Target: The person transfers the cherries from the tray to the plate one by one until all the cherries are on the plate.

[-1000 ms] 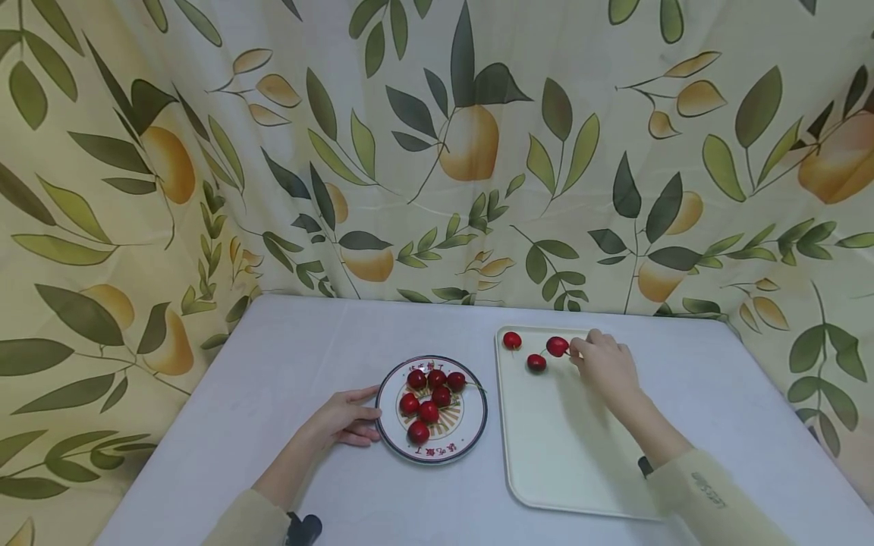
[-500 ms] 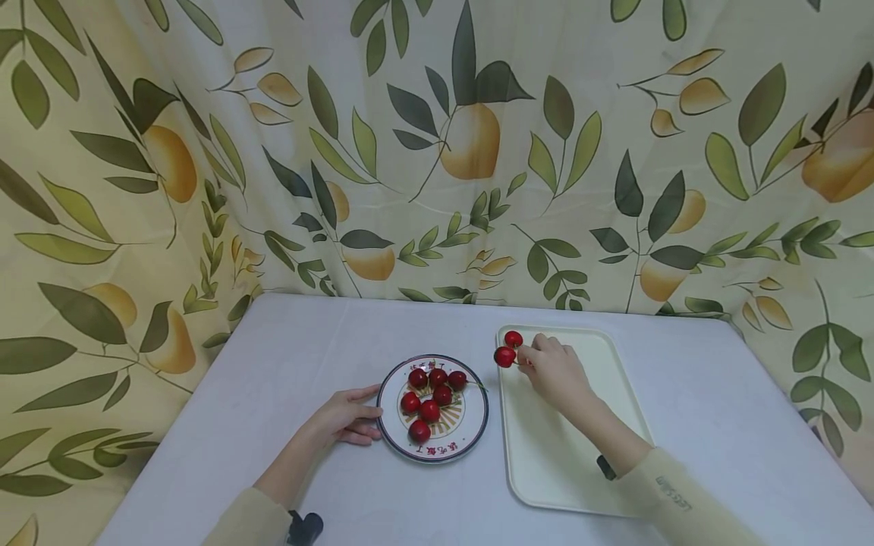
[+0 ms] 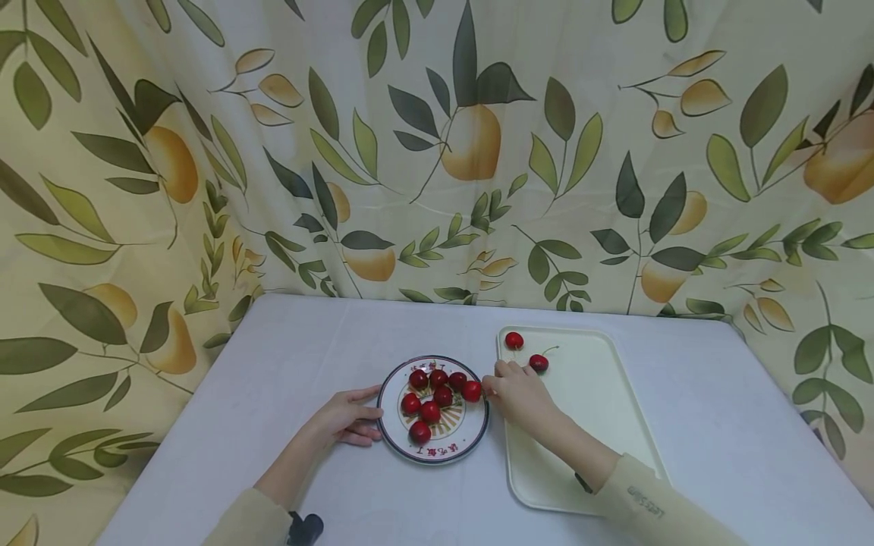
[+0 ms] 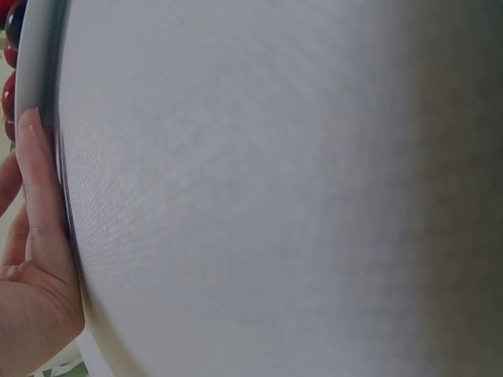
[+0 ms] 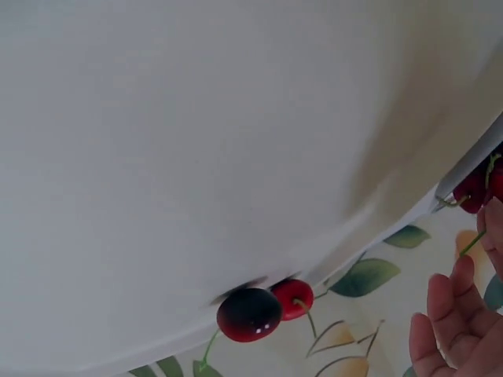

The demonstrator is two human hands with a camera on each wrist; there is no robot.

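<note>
A round white plate with a dark rim and red lettering holds several red cherries, some with green stems. At its left edge my left hand touches the rim with fingers stretched out; the left wrist view has those fingers lying along the plate's side. Over the right edge of the plate, my right hand pinches a cherry by its green stem. Two more cherries, one at the corner and one with its stem up, lie on the cream tray.
The tray stands right of the plate, a narrow strip of white tablecloth between them. Behind the table hangs a curtain printed with fruit and leaves. My right forearm crosses the tray's lower right part.
My right hand has carried the cherry leftward from the back of the tray to the plate's right edge. The left hand has stayed at the plate's rim.
</note>
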